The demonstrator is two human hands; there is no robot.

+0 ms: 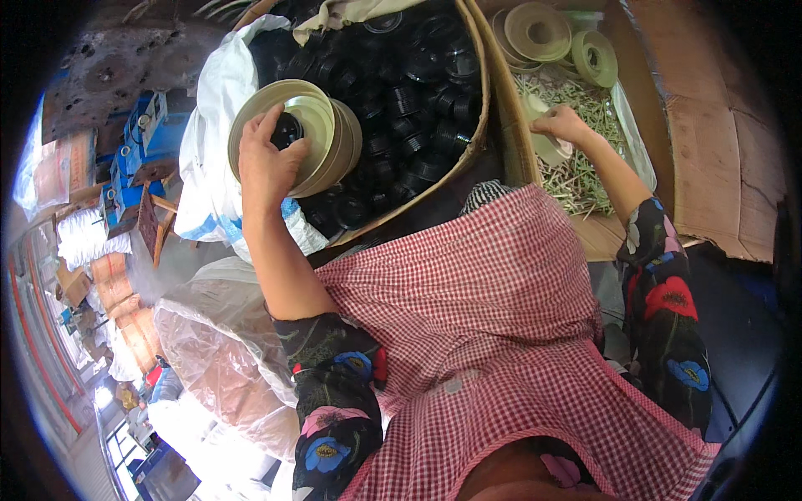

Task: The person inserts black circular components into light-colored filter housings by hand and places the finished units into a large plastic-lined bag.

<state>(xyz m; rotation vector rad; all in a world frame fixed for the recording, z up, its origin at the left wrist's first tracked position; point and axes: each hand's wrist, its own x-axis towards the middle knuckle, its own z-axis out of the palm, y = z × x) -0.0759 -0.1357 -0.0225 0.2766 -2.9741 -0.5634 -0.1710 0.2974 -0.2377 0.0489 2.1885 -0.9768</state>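
Observation:
My left hand (271,163) reaches over a pale yellow-green round plastic container (316,113) with stacked rims. Its thumb and fingers curve around a small black round plastic piece (287,131) at the container's mouth. Beneath and beside it lie many ribbed black plastic pieces (405,100) heaped in a large carton. My right hand (564,125) is closed, pinching the edge of a pale translucent plastic piece (550,149). That piece is over a second carton, where small pale green plastic scraps (576,179) are piled. The fingertips of the right hand are partly hidden.
Pale flanged plastic rings (539,33) lie at the far end of the right carton. A cardboard wall (511,108) divides the two cartons. White woven sacking (213,108) drapes over the left carton's side. Blue machines (144,138) and a clear plastic bag (221,321) stand to the left.

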